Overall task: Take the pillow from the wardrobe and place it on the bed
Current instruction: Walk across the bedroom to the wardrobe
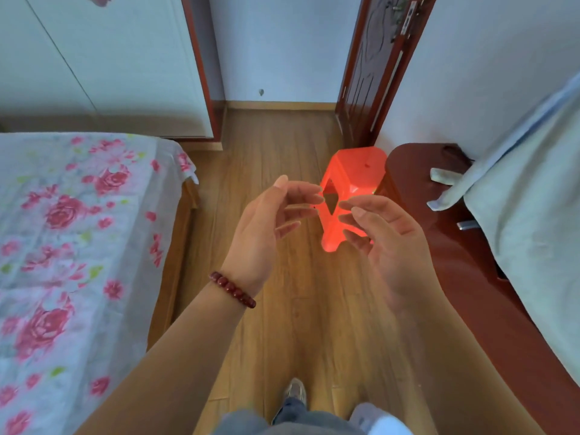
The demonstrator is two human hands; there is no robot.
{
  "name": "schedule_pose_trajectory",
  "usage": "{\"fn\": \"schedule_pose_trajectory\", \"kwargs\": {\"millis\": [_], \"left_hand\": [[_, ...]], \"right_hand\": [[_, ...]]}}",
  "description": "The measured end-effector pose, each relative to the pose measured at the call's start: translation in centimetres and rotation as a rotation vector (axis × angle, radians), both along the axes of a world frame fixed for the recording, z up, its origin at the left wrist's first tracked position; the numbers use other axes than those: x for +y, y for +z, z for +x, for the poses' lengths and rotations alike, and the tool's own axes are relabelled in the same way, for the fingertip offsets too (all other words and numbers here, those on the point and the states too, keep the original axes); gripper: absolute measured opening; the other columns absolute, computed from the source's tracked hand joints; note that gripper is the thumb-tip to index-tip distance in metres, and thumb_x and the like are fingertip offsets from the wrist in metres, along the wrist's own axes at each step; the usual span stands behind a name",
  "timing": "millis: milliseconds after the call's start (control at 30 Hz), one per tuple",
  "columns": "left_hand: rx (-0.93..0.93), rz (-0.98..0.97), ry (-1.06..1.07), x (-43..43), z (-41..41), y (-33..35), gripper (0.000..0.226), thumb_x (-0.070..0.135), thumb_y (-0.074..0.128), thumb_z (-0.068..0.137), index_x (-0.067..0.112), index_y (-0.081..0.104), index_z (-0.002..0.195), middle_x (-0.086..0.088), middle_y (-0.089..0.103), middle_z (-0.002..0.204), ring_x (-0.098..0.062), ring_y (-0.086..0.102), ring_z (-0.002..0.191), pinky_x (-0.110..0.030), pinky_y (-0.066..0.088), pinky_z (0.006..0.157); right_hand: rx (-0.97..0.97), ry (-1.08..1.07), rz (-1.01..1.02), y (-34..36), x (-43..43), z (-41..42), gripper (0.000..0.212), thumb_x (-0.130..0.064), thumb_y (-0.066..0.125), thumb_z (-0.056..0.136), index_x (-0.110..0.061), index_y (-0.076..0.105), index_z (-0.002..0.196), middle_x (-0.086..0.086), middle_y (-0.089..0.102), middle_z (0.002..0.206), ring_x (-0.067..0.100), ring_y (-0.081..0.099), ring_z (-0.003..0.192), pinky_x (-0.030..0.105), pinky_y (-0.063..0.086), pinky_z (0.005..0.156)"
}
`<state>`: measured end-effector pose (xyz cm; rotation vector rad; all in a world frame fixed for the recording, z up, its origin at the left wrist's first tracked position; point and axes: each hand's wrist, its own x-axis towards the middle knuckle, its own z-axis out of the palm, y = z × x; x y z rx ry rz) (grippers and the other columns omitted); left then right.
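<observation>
The left hand (266, 227) and right hand (386, 240) are raised, palms facing each other and apart. Each grip is wide, fingers loosely spread, holding nothing. Below them a strip of wood floor (276, 146) runs between the edge of the bed (78, 230) on the left and the dark red table (439, 246) on the right. A red stool (354, 171) stands in it, just beside the table. Beyond the bed, the wardrobe (110, 58) doors are closed, and the pillow is out of sight.

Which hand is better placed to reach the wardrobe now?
Probably the left hand: the white wardrobe stands ahead on the left side, beyond the bed. The right hand is equally empty but farther across.
</observation>
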<state>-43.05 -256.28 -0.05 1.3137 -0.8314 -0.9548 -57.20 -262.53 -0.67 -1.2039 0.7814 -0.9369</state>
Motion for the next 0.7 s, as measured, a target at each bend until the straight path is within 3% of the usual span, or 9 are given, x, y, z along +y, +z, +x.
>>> {"fn": "schedule_pose_trajectory", "kwargs": {"millis": [200,367,533,700], "left_hand": [[0.013,0.034,0.065,-5.2,4.9,-0.9,0.042,0.047,0.033,0.087,0.035,0.072,0.077,0.011,0.073,0.089,-0.009,0.067,0.089,-0.051,0.040,0.099],[-0.003,0.011,0.129,-10.4,11.4,-1.7,0.041,0.049,0.034,0.087,0.035,0.071,0.078,0.011,0.073,0.090,-0.011,0.067,0.091,-0.048,0.042,0.095],[-0.024,-0.015,0.136,-17.0,19.4,-1.8,0.038,0.056,0.038,0.082,0.036,0.070,0.079,0.010,0.073,0.092,-0.010,0.067,0.092,-0.034,0.044,0.084],[-0.052,0.004,0.149,-23.0,27.5,-0.9,0.039,0.053,0.034,0.086,0.038,0.070,0.078,0.011,0.073,0.092,-0.008,0.067,0.091,-0.033,0.045,0.084]], "right_hand": [[-0.019,0.063,0.044,-0.7,-6.6,5.1,0.031,-0.001,0.053,0.086,-0.026,0.069,0.077,-0.010,0.071,0.088,0.010,0.062,0.087,0.019,0.050,0.074],[0.013,0.133,0.054,-1.0,-12.1,12.5,0.027,-0.001,0.052,0.086,-0.022,0.067,0.080,-0.011,0.070,0.085,0.007,0.061,0.084,0.021,0.048,0.077],[0.011,0.118,0.017,-0.7,-18.4,20.6,0.029,0.001,0.052,0.086,-0.022,0.068,0.078,-0.006,0.071,0.087,0.012,0.062,0.087,0.030,0.048,0.083],[0.018,0.122,-0.007,0.1,-24.4,28.2,0.026,-0.003,0.054,0.086,-0.023,0.069,0.079,-0.005,0.070,0.089,0.014,0.061,0.090,0.030,0.050,0.085]]}}
